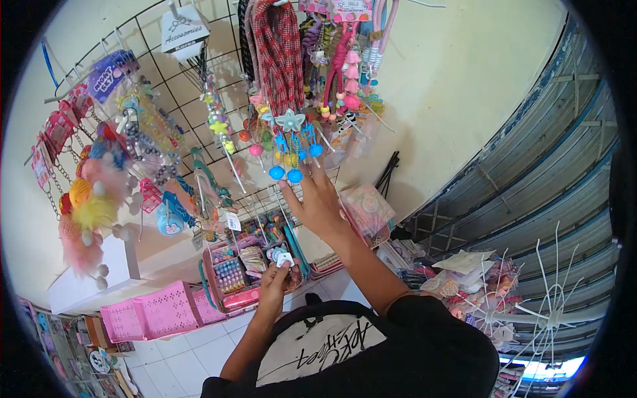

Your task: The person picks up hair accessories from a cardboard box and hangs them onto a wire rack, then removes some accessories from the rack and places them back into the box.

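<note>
My left hand (275, 284) is low in the middle, over the pink basket (232, 309). Its fingers pinch a small white tag-like piece (284, 259), with a little blue and pink item (274, 253) beside it. Higher up, my right hand (317, 204) reaches to the wire rack (174, 85) with fingers stretched out and apart. Its fingertips are right at the blue beads (294, 176) on hanging bead charms. Above these beads hang red checked straps (277, 60) and a pale blue star-shaped piece (290, 121).
Fluffy pom-pom keychains (93, 209) and beaded strings (154, 126) hang at left. Pink perforated baskets (162, 310) line the lower left. To the right are a corrugated metal shutter (524, 152) and a white wire stand (556, 312) beside packaged goods. Bare hooks jut from the rack.
</note>
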A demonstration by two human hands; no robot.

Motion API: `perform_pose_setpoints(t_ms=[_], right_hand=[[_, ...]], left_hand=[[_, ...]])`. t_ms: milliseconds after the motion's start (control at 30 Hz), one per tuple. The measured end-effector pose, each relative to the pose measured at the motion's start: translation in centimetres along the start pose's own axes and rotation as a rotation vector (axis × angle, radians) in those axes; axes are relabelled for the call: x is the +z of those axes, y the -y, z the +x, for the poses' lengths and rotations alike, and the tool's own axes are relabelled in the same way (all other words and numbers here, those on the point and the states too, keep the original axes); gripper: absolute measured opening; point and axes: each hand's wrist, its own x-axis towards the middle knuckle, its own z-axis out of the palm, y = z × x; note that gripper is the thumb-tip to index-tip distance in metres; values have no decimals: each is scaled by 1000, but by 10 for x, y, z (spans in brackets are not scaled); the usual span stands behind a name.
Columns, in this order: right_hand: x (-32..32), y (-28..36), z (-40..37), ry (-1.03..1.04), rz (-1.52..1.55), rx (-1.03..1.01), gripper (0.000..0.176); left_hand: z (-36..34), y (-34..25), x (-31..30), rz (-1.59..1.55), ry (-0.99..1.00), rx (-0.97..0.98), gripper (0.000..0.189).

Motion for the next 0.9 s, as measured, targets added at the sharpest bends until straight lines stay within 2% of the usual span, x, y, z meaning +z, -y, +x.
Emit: perform_pose_setpoints(t_ms=[133, 333, 433, 467, 500, 533, 600, 633, 667, 700, 733, 800, 833, 900], right_hand=[[10, 5, 10, 103, -22, 65, 48], [11, 11, 20, 106, 44, 45, 36], [8, 2, -1, 61, 50, 51, 29], [3, -2, -12, 171, 208, 114, 30], [1, -2, -23, 280, 365, 178, 32], [0, 0, -34, 284, 372, 179, 32], [-2, 8, -56, 673, 757, 415, 22], [-2, 16, -66, 674, 759, 416, 22], [1, 25, -75, 587, 809, 372, 20], [3, 33, -81, 497, 857, 326, 19], [6, 38, -87, 493, 855, 327, 19], [11, 47, -94, 355, 848, 388, 17], [11, 53, -93, 309, 869, 415, 14], [6, 64, -87, 291, 840, 402, 13]], left_hand=[[1, 0, -4, -13, 8, 11, 32], [2, -16, -1, -101, -1, 32, 35], [2, -19, -2, -17, -20, 89, 37], [4, -21, -2, -19, -29, 90, 37], [7, -22, 0, 60, -83, 208, 35], [8, -23, 0, 140, -135, 323, 34], [12, -26, -9, 211, -96, 252, 33], [16, -29, -4, 190, -116, 358, 33], [20, -33, 1, 170, -133, 467, 34], [20, -40, 6, 103, -95, 468, 35], [18, -44, 8, 105, -91, 467, 35], [15, -49, 12, 167, -129, 401, 35], [13, -53, 15, 207, -79, 492, 36], [10, -56, 15, 221, -71, 510, 40]])
